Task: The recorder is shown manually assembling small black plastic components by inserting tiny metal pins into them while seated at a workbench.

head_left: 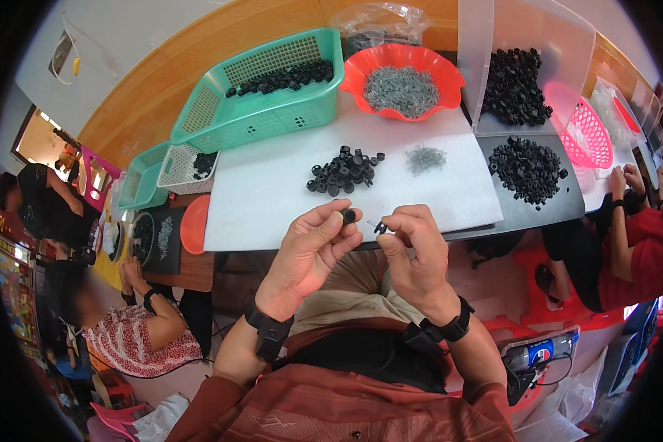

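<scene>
My left hand (308, 243) pinches a small round black plastic piece (348, 216) between thumb and fingers. Close beside it, my right hand (420, 258) grips a small black plastic part (380, 228) with a thin metal pin sticking out toward the left. The two pieces are apart, held just off the near edge of a white foam sheet (258, 177). On that sheet, beyond my hands, lies a heap of round black wheel-like pieces (345, 171). To its right is a small pile of thin metal pins (425, 158).
At the back stand a green basket (265, 118) with black parts and a red scalloped bowl (353, 74) of pins. More small black parts (527, 169) spill from a clear bin (486, 96) on the right. People (151, 331) sit working at both sides.
</scene>
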Demonstrator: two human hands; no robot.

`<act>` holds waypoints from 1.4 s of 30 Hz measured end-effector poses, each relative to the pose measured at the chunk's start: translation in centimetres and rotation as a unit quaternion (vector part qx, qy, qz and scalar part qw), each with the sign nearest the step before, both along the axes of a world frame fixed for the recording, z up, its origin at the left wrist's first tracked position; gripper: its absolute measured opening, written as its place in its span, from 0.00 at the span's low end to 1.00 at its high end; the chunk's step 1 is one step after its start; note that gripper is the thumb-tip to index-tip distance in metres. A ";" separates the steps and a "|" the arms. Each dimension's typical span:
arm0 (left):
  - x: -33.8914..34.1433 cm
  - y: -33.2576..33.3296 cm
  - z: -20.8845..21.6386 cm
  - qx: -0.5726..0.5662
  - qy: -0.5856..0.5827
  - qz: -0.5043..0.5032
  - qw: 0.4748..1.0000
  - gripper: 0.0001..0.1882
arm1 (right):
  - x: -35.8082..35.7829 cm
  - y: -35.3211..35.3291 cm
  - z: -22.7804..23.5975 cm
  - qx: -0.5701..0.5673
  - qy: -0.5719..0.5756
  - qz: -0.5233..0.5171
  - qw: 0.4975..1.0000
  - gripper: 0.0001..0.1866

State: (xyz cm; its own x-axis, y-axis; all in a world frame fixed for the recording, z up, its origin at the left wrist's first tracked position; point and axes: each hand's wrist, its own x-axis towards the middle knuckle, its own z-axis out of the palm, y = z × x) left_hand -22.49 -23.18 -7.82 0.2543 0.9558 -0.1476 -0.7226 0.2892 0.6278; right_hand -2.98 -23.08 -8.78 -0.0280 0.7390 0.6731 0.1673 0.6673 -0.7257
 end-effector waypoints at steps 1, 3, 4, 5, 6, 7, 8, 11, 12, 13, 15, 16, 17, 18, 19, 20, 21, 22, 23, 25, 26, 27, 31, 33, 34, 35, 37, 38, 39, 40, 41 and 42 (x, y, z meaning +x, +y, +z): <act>0.1 0.0 0.0 -0.001 -0.001 -0.003 1.000 0.15 | 0.0 0.0 0.1 0.000 -0.012 0.001 1.000 0.13; 0.2 -0.1 0.1 0.004 0.005 -0.009 1.000 0.15 | -0.2 0.1 0.3 -0.001 -0.025 0.002 1.000 0.13; 0.3 -0.1 0.1 0.009 0.010 -0.014 1.000 0.15 | -0.2 0.1 0.4 -0.001 -0.030 0.005 1.000 0.13; 0.4 -0.2 0.1 0.008 0.010 -0.014 1.000 0.15 | -0.3 0.2 0.4 -0.001 -0.036 0.008 0.999 0.13; 0.5 -0.2 0.1 0.012 0.011 -0.016 1.000 0.16 | -0.4 0.2 0.4 -0.001 -0.036 0.008 0.999 0.13; 0.5 -0.2 0.0 0.016 0.013 -0.017 1.000 0.16 | -0.5 0.3 0.4 0.002 -0.042 0.010 0.999 0.13; 0.6 -0.2 0.0 0.015 0.012 -0.018 1.000 0.16 | -0.5 0.3 0.5 0.006 -0.049 0.012 0.999 0.13; 0.6 -0.3 0.1 0.015 0.016 -0.023 0.999 0.16 | -0.4 0.1 0.7 -0.014 -0.057 0.015 0.998 0.13; 0.7 -0.3 0.1 0.016 0.018 -0.025 0.999 0.16 | -0.4 0.1 0.8 -0.014 -0.057 0.015 0.998 0.13; 0.7 -0.4 0.1 0.017 0.021 -0.028 0.999 0.16 | -0.4 0.1 0.8 -0.022 -0.062 0.016 0.998 0.13; 0.7 -0.4 0.1 0.020 0.024 -0.031 0.999 0.16 | -0.3 0.0 0.8 -0.029 -0.069 0.017 0.997 0.13; 0.8 -0.4 0.1 0.023 0.027 -0.035 0.999 0.16 | -0.3 0.0 0.8 -0.035 -0.079 0.013 0.996 0.13; 0.9 -0.4 0.2 0.023 0.028 -0.034 0.999 0.16 | -0.2 0.0 0.8 -0.041 -0.087 0.010 0.995 0.13; 1.0 -0.5 0.3 0.022 0.038 -0.033 0.999 0.16 | -0.2 0.0 0.8 -0.041 -0.087 0.011 0.995 0.13; 1.1 -0.5 0.3 0.021 0.048 -0.031 0.998 0.16 | -0.1 0.0 0.8 -0.043 -0.091 0.008 0.995 0.13; 1.1 -0.5 0.3 0.021 0.048 -0.030 0.998 0.16 | -0.1 0.0 0.9 -0.045 -0.095 0.007 0.994 0.13; 1.1 -0.5 0.2 0.025 0.046 -0.031 0.998 0.15 | -0.1 0.0 0.9 -0.045 -0.095 0.007 0.994 0.13; 1.1 -0.5 0.1 0.029 0.045 -0.031 0.998 0.15 | 0.0 -0.1 0.9 -0.050 -0.097 0.010 0.994 0.13; 1.1 -0.5 0.0 0.030 0.044 -0.031 0.998 0.15 | 0.0 -0.1 0.9 -0.055 -0.099 0.011 0.994 0.14; 1.2 -0.5 0.0 0.025 0.050 -0.031 0.998 0.15 | 0.0 0.0 0.7 -0.048 -0.091 0.004 0.995 0.13; 1.3 -0.6 0.0 0.025 0.050 -0.031 0.998 0.15 | -0.1 0.0 0.6 -0.042 -0.083 -0.002 0.996 0.13; 1.5 -0.6 0.1 0.029 0.052 -0.030 0.998 0.15 | -0.1 0.0 0.5 -0.042 -0.083 -0.002 0.996 0.13; 1.7 -0.6 0.5 0.038 0.060 -0.030 0.997 0.14 | 0.0 0.0 0.4 -0.033 -0.037 -0.007 0.999 0.12; 1.7 -0.6 0.4 0.040 0.062 -0.030 0.997 0.14 | 0.0 0.0 0.4 -0.028 -0.029 -0.006 0.999 0.12; 1.8 -0.6 0.4 0.043 0.065 -0.030 0.996 0.14 | 0.1 0.0 0.4 -0.021 -0.027 -0.005 0.999 0.13; 1.8 -0.7 0.4 0.043 0.065 -0.031 0.996 0.14 | 0.1 0.0 0.4 -0.014 -0.025 -0.005 1.000 0.13; 2.0 -0.8 0.5 0.038 0.065 -0.028 0.997 0.14 | 0.1 0.0 0.3 -0.002 -0.024 -0.010 1.000 0.13; 2.0 -0.8 0.4 0.038 0.065 -0.028 0.997 0.14 | 0.1 0.0 0.3 0.010 -0.023 -0.014 1.000 0.13; 2.1 -0.9 0.4 0.035 0.065 -0.024 0.997 0.14 | 0.1 0.0 0.3 0.011 -0.024 -0.013 1.000 0.13; 2.1 -0.9 0.4 0.032 0.066 -0.021 0.997 0.14 | 0.1 -0.1 0.3 0.019 -0.028 -0.020 0.999 0.13; 2.2 -0.9 0.4 0.033 0.066 -0.021 0.997 0.14 | 0.1 -0.1 0.2 0.027 -0.032 -0.027 0.999 0.13; 2.2 -1.0 0.4 0.027 0.067 -0.026 0.997 0.14 | 0.1 -0.1 0.1 0.027 -0.032 -0.027 0.999 0.13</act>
